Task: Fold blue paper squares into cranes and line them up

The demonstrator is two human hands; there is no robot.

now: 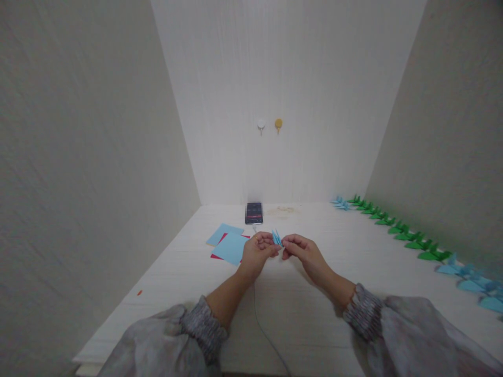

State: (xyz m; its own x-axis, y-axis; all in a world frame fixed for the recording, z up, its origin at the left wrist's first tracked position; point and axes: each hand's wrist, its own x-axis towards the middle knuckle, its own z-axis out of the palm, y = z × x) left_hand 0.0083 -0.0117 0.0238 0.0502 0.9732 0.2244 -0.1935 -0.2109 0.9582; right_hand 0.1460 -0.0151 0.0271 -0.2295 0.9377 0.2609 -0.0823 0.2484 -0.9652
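Left hand [257, 256] holds paper [276, 238]; right hand [305, 255] touching.

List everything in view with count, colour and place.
Folded paper: one, light blue, centre
Sheets: several, light blue and red, left of centre
Phone: one, dark, near the back wall
Cable: one, whitish, from near the phone to the near edge
Hooks: two, white and yellow, back wall
Green shapes: many, row along right wall
Blue shapes: several, light blue, both row ends
Scrap: one, orange, left
Table: one, whitish, below
Left wall: one, greyish
Sleeves: two, grey, both wrists
Left hand: one, holding folded paper
Right hand: one, pinching its edge
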